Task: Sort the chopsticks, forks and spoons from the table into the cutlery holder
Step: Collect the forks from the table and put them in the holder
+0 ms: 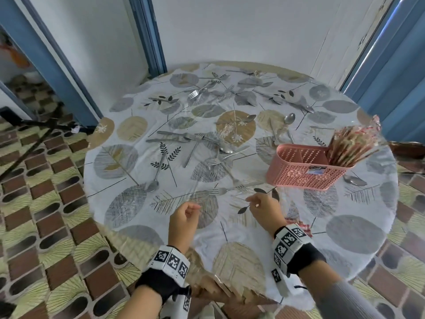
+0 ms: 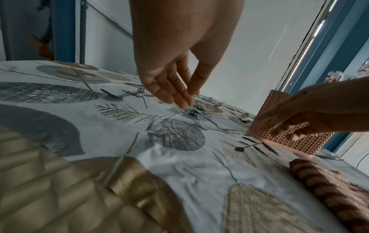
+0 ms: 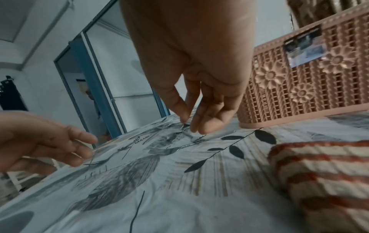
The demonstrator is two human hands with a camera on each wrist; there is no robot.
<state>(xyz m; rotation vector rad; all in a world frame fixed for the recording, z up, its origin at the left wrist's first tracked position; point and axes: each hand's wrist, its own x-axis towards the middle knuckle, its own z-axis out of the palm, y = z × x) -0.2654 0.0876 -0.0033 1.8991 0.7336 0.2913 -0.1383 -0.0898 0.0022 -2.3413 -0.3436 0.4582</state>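
Observation:
Several metal forks and spoons lie scattered over the round table [image 1: 271, 240]. The pink cutlery holder [image 1: 305, 178] [image 3: 299, 88] stands at the right, with wrapped chopsticks [image 1: 349, 146] upright in its right compartment. My left hand [image 1: 195, 209] [image 2: 189, 100] hovers over the near middle, fingers pointing down, thumb close, nothing plainly between them. My right hand [image 1: 250, 201] [image 3: 189, 124] hangs just left of the holder, fingers relaxed and holding nothing. A fork [image 1: 232, 189] [image 3: 159, 151] lies just beyond both hands. A spoon [image 1: 153, 185] [image 2: 111, 94] lies to the left.
A red-and-cream striped packet [image 1: 301, 226] [image 3: 319, 165] lies by my right wrist. Another spoon [image 1: 355, 180] lies right of the holder. The cloth hangs over the near table edge. Blue door frames and a white wall stand behind, with tiled floor around.

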